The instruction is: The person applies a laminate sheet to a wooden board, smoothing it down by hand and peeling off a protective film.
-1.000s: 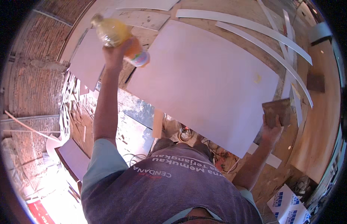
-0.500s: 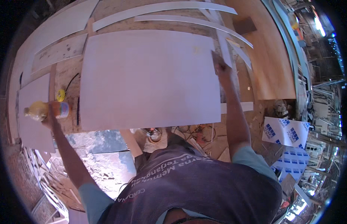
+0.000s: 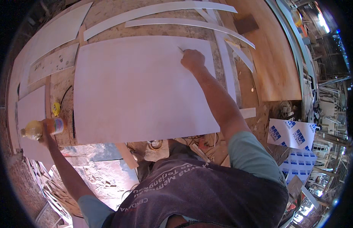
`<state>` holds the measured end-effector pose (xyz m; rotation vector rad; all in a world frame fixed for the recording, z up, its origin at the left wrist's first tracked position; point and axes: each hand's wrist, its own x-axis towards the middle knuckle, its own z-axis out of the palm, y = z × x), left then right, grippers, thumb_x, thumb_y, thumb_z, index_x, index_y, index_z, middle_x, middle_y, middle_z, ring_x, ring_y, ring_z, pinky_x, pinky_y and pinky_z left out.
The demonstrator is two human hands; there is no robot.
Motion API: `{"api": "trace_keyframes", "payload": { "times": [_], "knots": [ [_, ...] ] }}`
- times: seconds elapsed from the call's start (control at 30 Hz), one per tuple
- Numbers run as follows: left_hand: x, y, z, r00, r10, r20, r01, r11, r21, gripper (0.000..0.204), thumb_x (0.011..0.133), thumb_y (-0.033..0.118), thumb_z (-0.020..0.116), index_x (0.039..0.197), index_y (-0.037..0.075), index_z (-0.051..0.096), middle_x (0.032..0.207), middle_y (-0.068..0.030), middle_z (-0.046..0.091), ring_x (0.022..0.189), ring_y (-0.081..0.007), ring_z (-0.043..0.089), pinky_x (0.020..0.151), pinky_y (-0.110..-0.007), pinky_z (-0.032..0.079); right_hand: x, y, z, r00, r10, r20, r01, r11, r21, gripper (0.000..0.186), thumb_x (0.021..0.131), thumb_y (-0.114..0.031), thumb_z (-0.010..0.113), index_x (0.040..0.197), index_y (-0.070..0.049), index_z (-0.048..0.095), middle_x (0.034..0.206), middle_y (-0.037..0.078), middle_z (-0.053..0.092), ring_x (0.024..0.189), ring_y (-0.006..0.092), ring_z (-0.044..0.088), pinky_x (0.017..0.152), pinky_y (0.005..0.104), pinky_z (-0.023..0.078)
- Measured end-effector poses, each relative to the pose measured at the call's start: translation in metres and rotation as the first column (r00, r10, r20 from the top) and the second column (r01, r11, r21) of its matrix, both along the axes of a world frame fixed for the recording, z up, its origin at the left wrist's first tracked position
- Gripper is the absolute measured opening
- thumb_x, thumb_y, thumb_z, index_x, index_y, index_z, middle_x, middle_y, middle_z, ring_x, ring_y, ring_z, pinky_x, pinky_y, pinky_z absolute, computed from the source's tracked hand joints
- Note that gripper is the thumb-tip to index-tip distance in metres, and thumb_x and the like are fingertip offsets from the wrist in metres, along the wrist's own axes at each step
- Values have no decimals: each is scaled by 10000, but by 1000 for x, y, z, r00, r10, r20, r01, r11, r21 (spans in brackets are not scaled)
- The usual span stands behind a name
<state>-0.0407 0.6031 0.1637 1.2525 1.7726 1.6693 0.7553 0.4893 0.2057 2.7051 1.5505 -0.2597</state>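
Note:
A large white board (image 3: pixel 142 91) lies flat across the worktable in front of me. My right hand (image 3: pixel 193 60) is closed over its far right part, gripping a thin flat tool (image 3: pixel 180 49) seen nearly edge-on; its exact kind is unclear. At the left, my left hand (image 3: pixel 46 133) wraps round the middle of a plastic bottle (image 3: pixel 58 125), which lies on its side. The bottle's pale yellow end (image 3: pixel 32 130) points left, and its orange, labelled part points right. Beyond the bottle sits a yellow tape measure (image 3: pixel 56 109).
White curved strips (image 3: pixel 191 22) run along the far side of the table. A brown wooden panel (image 3: pixel 273 57) stands at the right, near sheets with blue print (image 3: pixel 292 133). A smaller white panel (image 3: pixel 32 108) lies at the left, with scrap strips piled below it.
My right hand has moved left from the board's right edge onto its surface, with the tool. The left hand and bottle appear slightly lower and further left as the view shifts.

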Motion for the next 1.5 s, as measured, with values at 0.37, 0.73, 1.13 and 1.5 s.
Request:
{"api": "trace_keyframes", "payload": {
  "times": [0.37, 0.73, 1.13, 1.5],
  "knots": [
    [13, -17, 22, 1000, -17, 17, 18, 998, -58, 683, 772, 180, 879, 1336, -17, 548, 1289, -124, 624, 1147, -232, 623, 1034, -376, 490, 69, 56, -11, 987, 75, 139, -92, 989, 120, 295, 956, -317, 548, 1057, -121, 744, 1113, 199, 710, 1059, 373, 680, 911, 505, 531],
    [76, -193, -31, 947, 320, -13, -311, 912, -267, 1087, 746, 272, 894, 1575, 81, 218, 1574, -229, 314, 1414, -336, 376, 1146, -516, 346, 84, 69, -41, 977, -47, 206, 41, 999, 33, 297, 836, -181, 575, 1057, -72, 740, 1094, 212, 714, 1083, 377, 676, 915, 484, 540],
    [92, -576, -161, 978, 187, -87, -135, 259, -956, 898, 737, 398, 889, 1387, -81, 497, 1303, -222, 592, 1088, -293, 613, 861, -404, 542, 24, 111, -14, 925, 361, 119, -351, 931, -98, 320, 881, -166, 564, 1152, -168, 734, 1154, 152, 713, 1120, 335, 661, 958, 492, 512],
    [178, -659, -169, 962, -245, 117, 162, 170, -972, 731, 810, 390, 810, 1298, -103, 577, 1169, -237, 680, 988, -283, 680, 832, -371, 548, 26, 44, 3, 900, 432, 59, -415, 890, -192, 312, 876, -196, 583, 1131, -252, 753, 1084, 122, 736, 1039, 314, 694, 896, 458, 537]
  ]
}}
